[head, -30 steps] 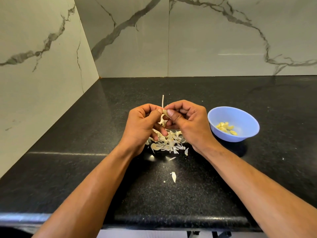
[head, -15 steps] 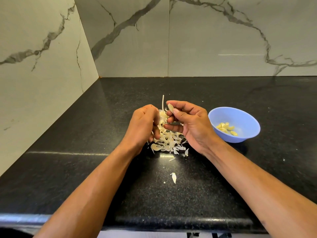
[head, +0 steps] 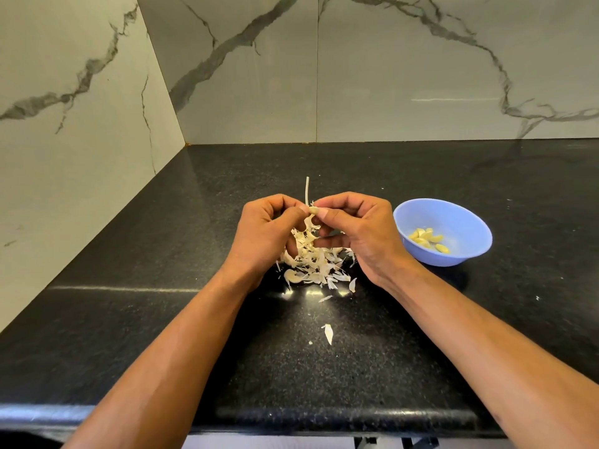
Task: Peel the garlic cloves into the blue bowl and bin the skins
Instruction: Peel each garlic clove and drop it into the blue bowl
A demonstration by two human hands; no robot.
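Note:
A garlic clove (head: 313, 210) sits between the fingertips of both hands above the black counter. My right hand (head: 358, 231) pinches it with thumb and forefinger. My left hand (head: 267, 231) meets it from the left, its thumb tip touching the clove. Below the hands lies a pile of pale garlic skins (head: 316, 264), and a thin garlic stalk (head: 307, 191) sticks up behind the fingers. The blue bowl (head: 466, 218) stands to the right of my right hand with several peeled yellow cloves (head: 428, 240) inside.
A loose skin flake (head: 328, 333) lies on the counter (head: 129, 303) nearer me, with another small one (head: 325, 298) just below the pile. Marble walls close off the left and back. The counter's front edge runs along the bottom.
Half a second ago my hands were apart, the right holding the clove alone. My left hand has come back to the clove and both now meet on it.

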